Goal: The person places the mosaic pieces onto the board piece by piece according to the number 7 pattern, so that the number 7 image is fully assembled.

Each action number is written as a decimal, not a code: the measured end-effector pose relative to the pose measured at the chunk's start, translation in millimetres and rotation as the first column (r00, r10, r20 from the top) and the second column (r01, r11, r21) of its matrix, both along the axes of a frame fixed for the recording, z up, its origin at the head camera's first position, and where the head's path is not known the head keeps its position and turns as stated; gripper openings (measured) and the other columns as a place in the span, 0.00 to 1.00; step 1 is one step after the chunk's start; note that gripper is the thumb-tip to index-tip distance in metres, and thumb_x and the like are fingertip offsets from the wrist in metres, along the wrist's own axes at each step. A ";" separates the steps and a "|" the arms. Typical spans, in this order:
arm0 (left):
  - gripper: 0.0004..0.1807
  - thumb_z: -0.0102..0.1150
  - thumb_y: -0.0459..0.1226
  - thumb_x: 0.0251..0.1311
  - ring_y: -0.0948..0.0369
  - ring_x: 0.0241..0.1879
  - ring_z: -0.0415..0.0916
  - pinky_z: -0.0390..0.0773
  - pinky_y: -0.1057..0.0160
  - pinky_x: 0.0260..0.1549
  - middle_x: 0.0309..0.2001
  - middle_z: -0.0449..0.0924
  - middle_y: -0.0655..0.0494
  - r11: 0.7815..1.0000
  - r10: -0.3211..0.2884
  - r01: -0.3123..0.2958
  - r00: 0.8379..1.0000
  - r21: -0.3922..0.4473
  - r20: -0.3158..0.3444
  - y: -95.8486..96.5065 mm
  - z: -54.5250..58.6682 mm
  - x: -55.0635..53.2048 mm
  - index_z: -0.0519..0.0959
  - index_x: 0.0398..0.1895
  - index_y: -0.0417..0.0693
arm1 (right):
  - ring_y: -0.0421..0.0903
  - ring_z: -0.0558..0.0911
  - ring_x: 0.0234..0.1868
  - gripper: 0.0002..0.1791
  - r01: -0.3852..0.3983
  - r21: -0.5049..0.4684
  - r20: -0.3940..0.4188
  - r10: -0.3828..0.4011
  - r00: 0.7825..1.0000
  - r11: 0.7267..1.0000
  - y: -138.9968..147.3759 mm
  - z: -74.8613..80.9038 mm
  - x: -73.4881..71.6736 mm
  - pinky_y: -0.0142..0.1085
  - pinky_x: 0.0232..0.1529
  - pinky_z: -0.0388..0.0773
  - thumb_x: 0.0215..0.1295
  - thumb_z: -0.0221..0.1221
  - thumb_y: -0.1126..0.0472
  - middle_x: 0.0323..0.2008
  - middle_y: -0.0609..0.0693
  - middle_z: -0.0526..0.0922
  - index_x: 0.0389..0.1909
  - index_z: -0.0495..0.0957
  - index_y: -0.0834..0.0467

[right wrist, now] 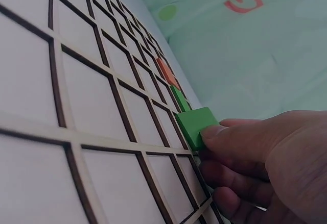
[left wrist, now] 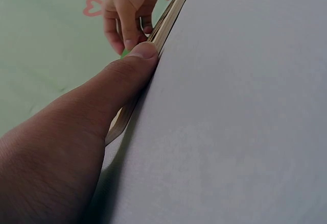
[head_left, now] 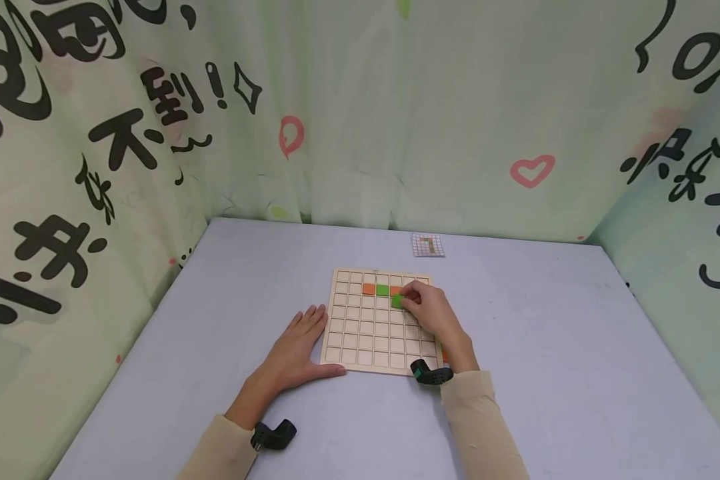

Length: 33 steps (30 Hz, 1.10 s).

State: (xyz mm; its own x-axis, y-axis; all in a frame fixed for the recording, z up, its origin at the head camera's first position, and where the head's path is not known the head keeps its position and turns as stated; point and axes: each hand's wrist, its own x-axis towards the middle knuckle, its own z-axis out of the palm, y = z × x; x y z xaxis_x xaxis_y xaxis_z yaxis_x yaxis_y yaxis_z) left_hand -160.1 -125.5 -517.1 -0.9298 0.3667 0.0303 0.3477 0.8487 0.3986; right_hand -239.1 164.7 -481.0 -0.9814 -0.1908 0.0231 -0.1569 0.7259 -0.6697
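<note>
My right hand [head_left: 432, 310] pinches a green square tile [right wrist: 196, 126] between thumb and fingers, tilted close over the wooden grid board [head_left: 366, 340]. In the upper rows of the board lie an orange tile [head_left: 369, 289], a green tile [head_left: 382, 290] and a second orange tile [head_left: 395, 291], side by side in one row. The held tile appears just below that second orange one. My left hand [head_left: 297, 347] rests at the board's left side, fingers straight and spread. Its thumb touches the front edge near the corner, as the left wrist view shows.
A small card [head_left: 428, 245] with a printed grid and coloured pattern lies behind the board. Something orange [head_left: 445, 357] shows at the board's right edge, partly hidden by the right wrist. Printed curtains [head_left: 360, 133] surround the white table [head_left: 552, 373] at back and sides.
</note>
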 end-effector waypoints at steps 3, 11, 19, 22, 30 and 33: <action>0.62 0.61 0.72 0.48 0.53 0.81 0.47 0.49 0.50 0.80 0.80 0.52 0.49 1.000 -0.002 0.002 1.000 -0.003 -0.003 -0.1 -0.4 -0.2 0.57 0.77 0.39 | 0.48 0.82 0.41 0.10 -0.003 0.002 0.002 0.003 1.000 1.000 -0.5 -0.4 0.3 0.44 0.46 0.81 0.70 0.61 0.61 0.42 0.55 0.86 0.49 0.81 0.60; 0.62 0.60 0.72 0.48 0.53 0.81 0.47 0.48 0.51 0.80 0.80 0.52 0.50 1.000 -0.005 0.004 1.000 -0.013 -0.011 -0.3 -0.9 -0.6 0.57 0.77 0.40 | 0.48 0.82 0.40 0.10 -0.005 0.012 -0.004 0.005 1.000 1.000 -1.2 -0.3 0.3 0.44 0.45 0.81 0.70 0.62 0.61 0.41 0.54 0.86 0.48 0.82 0.60; 0.63 0.61 0.72 0.48 0.53 0.81 0.47 0.49 0.50 0.80 0.80 0.52 0.49 1.000 0.001 -0.001 1.000 -0.003 -0.005 -0.1 -0.7 0.0 0.57 0.77 0.40 | 0.47 0.81 0.40 0.10 -0.001 0.026 -0.007 0.001 1.000 1.000 -2.7 -1.0 -0.3 0.43 0.44 0.81 0.69 0.62 0.61 0.42 0.54 0.86 0.47 0.83 0.59; 0.63 0.61 0.72 0.48 0.53 0.81 0.47 0.48 0.50 0.80 0.80 0.52 0.49 1.000 0.002 -0.003 1.000 -0.006 -0.003 0.0 -1.1 -0.1 0.57 0.77 0.40 | 0.47 0.81 0.41 0.10 -0.002 0.034 -0.008 0.002 1.000 0.999 -3.3 -0.7 -0.2 0.43 0.45 0.81 0.69 0.62 0.61 0.44 0.54 0.86 0.47 0.83 0.59; 0.63 0.61 0.72 0.48 0.53 0.81 0.46 0.48 0.50 0.80 0.80 0.51 0.49 1.000 0.001 -0.001 1.000 -0.008 0.003 0.0 -1.6 -0.8 0.57 0.77 0.40 | 0.51 0.82 0.46 0.10 -0.014 0.067 -0.030 0.016 0.999 0.998 -3.1 -1.6 0.5 0.46 0.49 0.82 0.70 0.61 0.62 0.48 0.57 0.85 0.48 0.85 0.60; 0.63 0.61 0.72 0.48 0.53 0.81 0.46 0.48 0.50 0.80 0.80 0.51 0.49 1.000 0.000 0.000 1.000 -0.013 0.001 0.0 -1.8 -1.0 0.57 0.77 0.40 | 0.52 0.82 0.47 0.11 -0.014 0.070 -0.034 0.016 0.999 0.997 -3.0 -1.5 0.7 0.47 0.50 0.82 0.70 0.61 0.62 0.48 0.57 0.85 0.48 0.86 0.60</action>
